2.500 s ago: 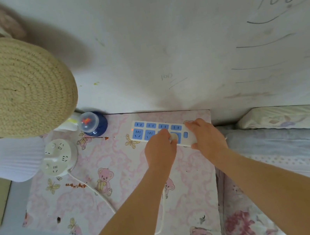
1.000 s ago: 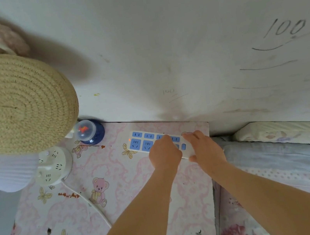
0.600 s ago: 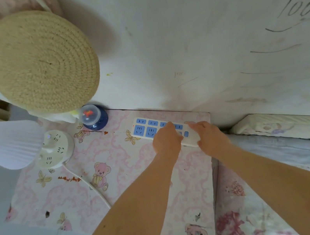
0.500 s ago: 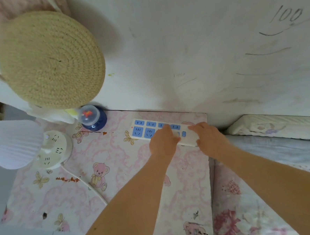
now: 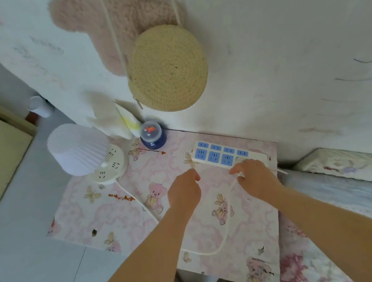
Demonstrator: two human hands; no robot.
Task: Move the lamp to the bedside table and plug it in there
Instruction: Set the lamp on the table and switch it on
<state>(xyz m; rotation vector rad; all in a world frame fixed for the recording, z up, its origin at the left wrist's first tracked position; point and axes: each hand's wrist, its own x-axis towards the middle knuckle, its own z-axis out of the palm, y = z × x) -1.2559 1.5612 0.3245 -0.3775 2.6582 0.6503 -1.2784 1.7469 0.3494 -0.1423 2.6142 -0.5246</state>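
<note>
At the far left corner of the pink tabletop (image 5: 109, 217) stands the lamp (image 5: 78, 147), with a white pleated shade on a round white base that has sockets on it. A white cord (image 5: 138, 203) leaves the base, runs toward the front edge of the tabletop, loops back and goes up to the right hand. Behind the lamp, near the wall, sits a small blue jar (image 5: 152, 135) with a clear dome lid. A round straw bag (image 5: 166, 69) hangs on the wall above it. The left hand (image 5: 184, 194) is over the middle of the tabletop, with loosely curled fingers that hold nothing, just beside the power strip (image 5: 221, 154) but not touching it. The right hand (image 5: 255, 178) is at the right end of the strip, and its fingers are closed on the cord where it meets the strip; the plug itself is hidden under the fingers. At the right lies the bed (image 5: 360, 190).
</note>
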